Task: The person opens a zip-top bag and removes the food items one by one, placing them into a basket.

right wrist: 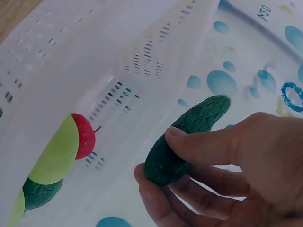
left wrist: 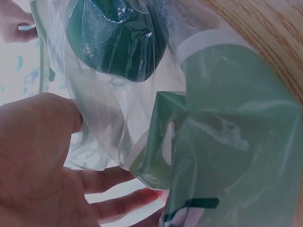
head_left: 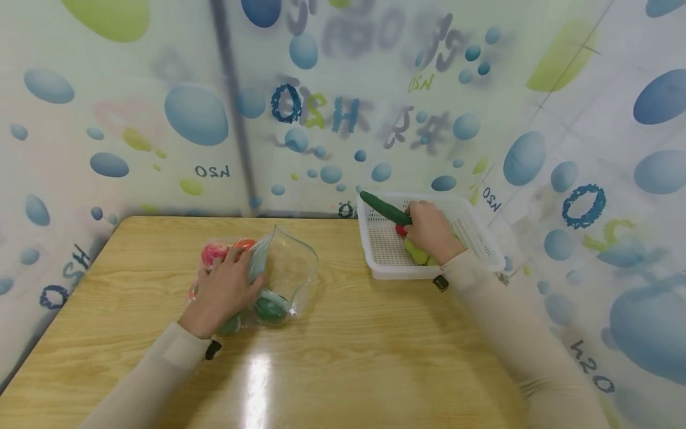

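A clear zip bag (head_left: 289, 262) lies on the table at left with its mouth gaping to the right. My left hand (head_left: 227, 292) holds it, thumb and fingers on either side of the plastic near the mouth. Inside are a pinkish-red round piece (head_left: 214, 251), a red one (head_left: 245, 243) and a dark green, pepper-like piece (left wrist: 116, 40). My right hand (head_left: 429, 229) grips a dark green cucumber (right wrist: 201, 118) by one end, above the white perforated basket (head_left: 404, 273). The cucumber's other end points up and left, over the basket's back rim.
Within the basket lie a small red piece with a stem (right wrist: 86, 136), a yellow-green piece (right wrist: 57, 153) and a dark green bumpy one (right wrist: 42, 194). A wooden table (head_left: 343, 357) spans the front. Patterned curtains (head_left: 343, 71) close off its back and sides.
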`<state>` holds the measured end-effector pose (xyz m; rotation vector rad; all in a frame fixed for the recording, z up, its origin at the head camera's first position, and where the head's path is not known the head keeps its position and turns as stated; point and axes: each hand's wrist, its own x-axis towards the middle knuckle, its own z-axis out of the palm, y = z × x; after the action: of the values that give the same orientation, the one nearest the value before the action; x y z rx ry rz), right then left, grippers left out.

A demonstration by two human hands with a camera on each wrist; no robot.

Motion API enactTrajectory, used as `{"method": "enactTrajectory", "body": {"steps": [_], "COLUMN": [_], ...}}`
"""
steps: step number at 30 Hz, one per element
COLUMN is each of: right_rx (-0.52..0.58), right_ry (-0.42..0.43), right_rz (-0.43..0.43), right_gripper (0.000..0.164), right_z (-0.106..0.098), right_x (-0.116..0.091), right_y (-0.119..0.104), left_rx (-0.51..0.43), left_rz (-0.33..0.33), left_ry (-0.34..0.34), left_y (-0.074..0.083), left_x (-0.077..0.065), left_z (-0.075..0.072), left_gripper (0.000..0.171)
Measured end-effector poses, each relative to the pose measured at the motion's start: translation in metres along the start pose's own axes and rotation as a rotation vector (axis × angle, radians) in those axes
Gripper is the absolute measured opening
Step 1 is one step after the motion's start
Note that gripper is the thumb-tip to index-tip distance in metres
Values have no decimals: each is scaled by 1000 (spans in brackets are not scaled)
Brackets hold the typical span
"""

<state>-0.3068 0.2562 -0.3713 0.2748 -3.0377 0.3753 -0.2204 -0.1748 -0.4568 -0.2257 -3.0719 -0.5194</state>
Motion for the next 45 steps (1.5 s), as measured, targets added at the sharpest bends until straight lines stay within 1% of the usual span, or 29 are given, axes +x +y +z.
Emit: {"method": "enactTrajectory", "body": {"steps": [4,8,12,18,23,26,28,32,36,39,43,45], "right_rx": [4,-2,-38,-62,-100,-94,-64,-29,15,43,47,45], "right_ry": [-40,-105,-179,-280,-324,-360,-384,-408,-451,-474,-462,-451], "right_rz": [13,16,19,25,-2,-8,-2,11,52,73,53,37], "right_gripper": [13,12,12,19,24,29,29,25,28,26,21,25], "right_z": [0,1,2,10,19,24,27,33,38,41,44,45], "right_x": [6,11,16,23,28,31,32,32,30,28,27,28], "right_y": [7,7,2,-8,-12,-15,-17,-20,-22,-21,-20,-19], "left_rx": [1,-2,-3,-4,-4,6,10,11,11,9,7,8], "left_rz": [-4,-7,-7,-2,-5,3,9,11,10,5,0,0], "left_ry": [5,-2,-5,0,-7,1,9,12,13,14,16,18], "left_y": [0,-1,-1,1,1,1,2,2,2,2,1,1], "left_x": [1,1,1,2,3,3,2,1,1,1,0,1], "left_z": [1,1,-1,-2,-2,-2,-3,-3,-2,-1,0,0], "left_gripper": [70,71,71,71,71,70,69,69,68,68,68,68]}}
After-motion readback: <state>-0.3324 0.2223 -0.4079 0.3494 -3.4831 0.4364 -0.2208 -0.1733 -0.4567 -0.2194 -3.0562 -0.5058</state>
